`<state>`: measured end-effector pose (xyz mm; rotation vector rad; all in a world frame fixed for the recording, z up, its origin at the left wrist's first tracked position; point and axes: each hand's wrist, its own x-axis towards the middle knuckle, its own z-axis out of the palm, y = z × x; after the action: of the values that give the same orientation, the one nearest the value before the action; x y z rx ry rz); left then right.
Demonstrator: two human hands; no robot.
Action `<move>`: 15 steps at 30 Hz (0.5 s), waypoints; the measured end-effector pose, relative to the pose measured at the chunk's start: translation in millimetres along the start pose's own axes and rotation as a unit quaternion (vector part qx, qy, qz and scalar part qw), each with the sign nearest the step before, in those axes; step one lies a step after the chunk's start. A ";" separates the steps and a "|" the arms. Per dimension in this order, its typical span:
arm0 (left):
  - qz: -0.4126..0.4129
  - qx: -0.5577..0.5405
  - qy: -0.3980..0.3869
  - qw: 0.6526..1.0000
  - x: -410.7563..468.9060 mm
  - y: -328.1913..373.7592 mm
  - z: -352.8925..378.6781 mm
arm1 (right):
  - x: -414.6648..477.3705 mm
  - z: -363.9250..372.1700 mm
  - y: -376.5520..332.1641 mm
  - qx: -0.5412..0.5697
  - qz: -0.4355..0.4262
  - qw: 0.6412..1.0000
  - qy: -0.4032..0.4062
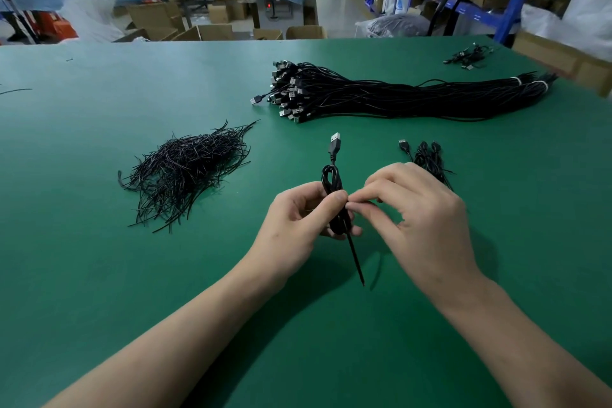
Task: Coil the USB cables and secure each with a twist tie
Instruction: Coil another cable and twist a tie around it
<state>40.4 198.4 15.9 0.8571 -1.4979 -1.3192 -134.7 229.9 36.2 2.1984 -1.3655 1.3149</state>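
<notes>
One coiled USB cable (332, 182) stands upright in my left hand (294, 225), fingers (352, 230) curled round its middle, with the tie heap (188, 169) at ten o'clock; my right hand (420, 209) pinches the twist tie (356, 257) against the coil. If either grip slackens, I judge the loops could spring apart or the tie slip off untwisted.

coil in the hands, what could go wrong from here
1. The left hand grips the coil only at its middle. The loops above could spring loose if that grip eases before the coil is tied.
2. A straight strand hangs free below the coil. Left out, it could snag.
3. The right hand pinches at the coil's middle, and its fingers hide the spot, so a slack wrap could go unnoticed.
</notes>
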 end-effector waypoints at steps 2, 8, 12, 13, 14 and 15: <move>-0.009 -0.005 -0.015 1.000 -0.7 0.8 -0.3 | 0.9 -0.6 0.1 0.011 -0.022 1.000 0.002; -0.035 -0.042 -0.041 0.998 -3.3 1.2 -1.1 | -0.4 -0.6 0.4 0.049 0.003 0.999 -0.021; -0.018 -0.047 -0.057 0.997 -3.7 0.7 -0.4 | 0.8 -2.8 -2.8 0.180 0.145 0.972 -0.042; -0.012 -0.049 -0.056 0.997 -3.7 0.8 -0.4 | 1.2 -1.9 -3.3 0.212 0.187 0.958 -0.051; -0.005 -0.049 -0.054 0.997 -4.0 0.2 -0.4 | 1.1 -0.6 -3.5 0.246 0.227 0.940 -0.062; 0.001 -0.047 -0.050 0.998 -4.5 -0.7 0.0 | 0.9 0.9 -3.1 0.278 0.261 0.922 -0.072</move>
<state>41.9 202.5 14.3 0.7394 -1.5009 -1.4376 -131.5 230.5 37.2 2.3972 -1.9225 1.9645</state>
